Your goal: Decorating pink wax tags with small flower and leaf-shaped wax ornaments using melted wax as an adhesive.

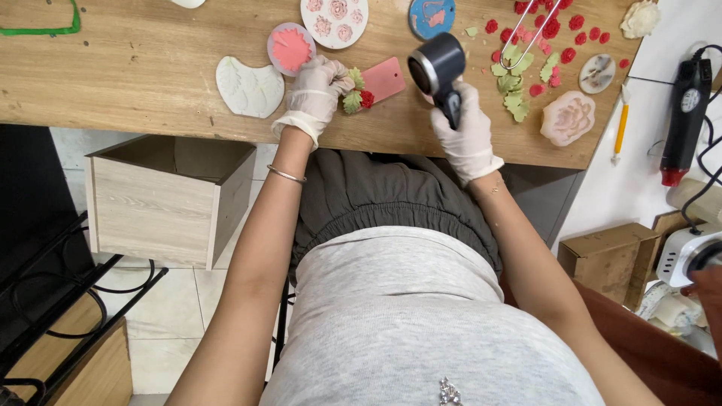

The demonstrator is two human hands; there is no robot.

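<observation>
Both my hands wear white gloves above a wooden table [150,68]. My left hand [317,89] pinches a small clay piece [356,93] made of green leaves and a red flower, next to a pink card [385,77]. My right hand [468,128] grips the handle of a small dark heat blower [435,66]. Its round nozzle faces left toward the clay piece, a short gap away.
Silicone moulds lie around: a white leaf-shaped mould [250,86], a round pink mould [290,47], a white round mould [335,19], a blue mould [432,15]. Red flowers and green leaves [526,53] are scattered at the right. A hot glue gun [686,113] lies far right; a wooden box [162,199] stands below left.
</observation>
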